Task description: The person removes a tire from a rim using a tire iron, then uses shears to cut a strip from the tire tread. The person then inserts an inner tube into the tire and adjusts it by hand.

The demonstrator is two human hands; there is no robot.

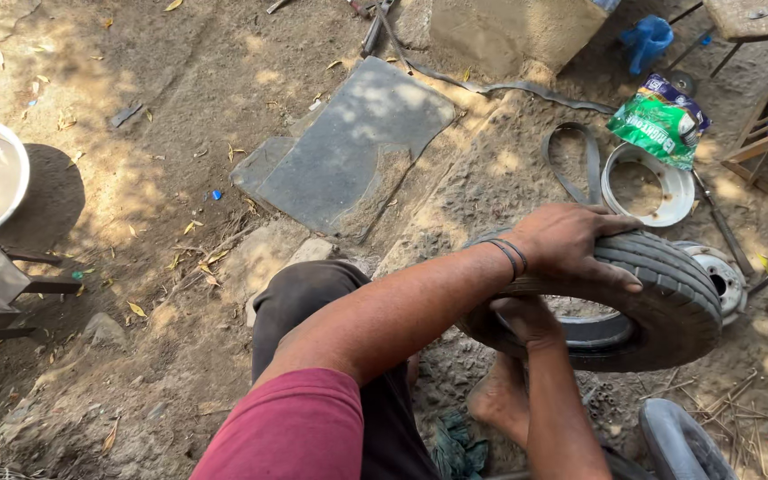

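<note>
- Small grey ribbed tyre [660,293], lying nearly flat and slightly tilted just above the sandy ground, right of centre, directly ahead of the bent knee.
- Left hand [571,244] spread over the top of the tread, fingers pointing right along the curve, clasping the tyre; dark bands round the wrist.
- Right hand [526,322] reaching up from below into the tyre's opening, pressed against the inner edge; fingers hidden, so grip not clear, though touching the tyre.
- Both hands on the tyre's near left side; bulk of the tyre extending right, away from them.
- Metal wheel rim half [729,276] touching or just behind the tyre's far side.
- Second round metal rim [620,191] and a rubber loop [590,160] beyond.
- Green packet [660,124] farther right.
- Grey mat [348,147] and white basin [12,147] well apart to the left.
</note>
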